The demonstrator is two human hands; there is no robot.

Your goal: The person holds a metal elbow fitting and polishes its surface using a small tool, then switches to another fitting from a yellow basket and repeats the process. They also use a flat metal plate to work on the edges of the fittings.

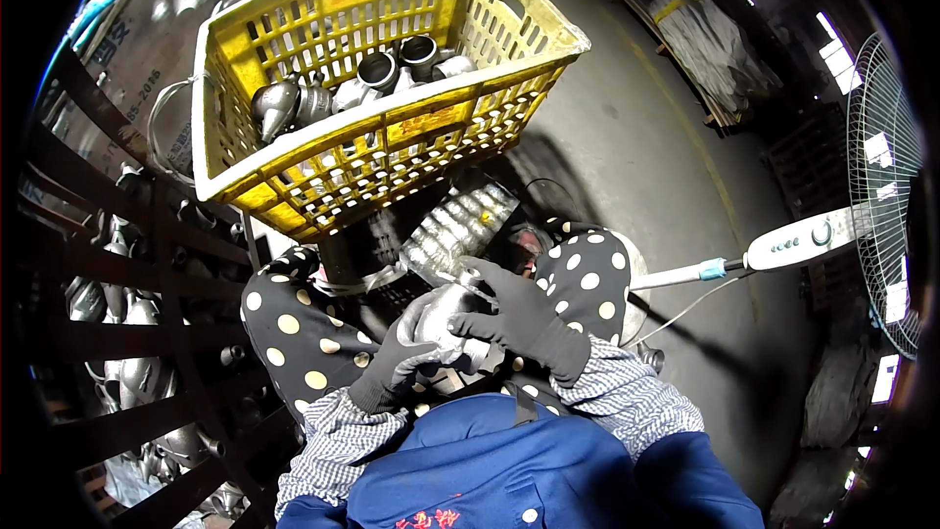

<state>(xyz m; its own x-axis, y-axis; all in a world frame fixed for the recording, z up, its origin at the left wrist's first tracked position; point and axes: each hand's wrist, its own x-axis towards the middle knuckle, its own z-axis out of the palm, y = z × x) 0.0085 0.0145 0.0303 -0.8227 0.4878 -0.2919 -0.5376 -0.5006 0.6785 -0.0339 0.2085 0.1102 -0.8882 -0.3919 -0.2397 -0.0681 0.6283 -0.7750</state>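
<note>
Between my two dark-gloved hands is a silvery metal casting (446,319), rounded with a narrow neck, held above my lap. My left hand (397,358) wraps its lower left side. From the right, my right hand (514,319) closes over it, the fingers bent round the neck and body. Just beyond my hands sits a shiny ribbed metal block (460,230), tilted, partly hidden by them. Farther off, a yellow plastic crate (392,128) holds several similar metal castings (377,69), some with round open mouths facing up.
At the left, a dark slatted metal rack (186,343) holds many more castings (137,377). A standing fan (886,196) is at the right, its pole (685,275) reaching toward my knee. Wrapped bundles (710,49) lie on a pallet at the far right.
</note>
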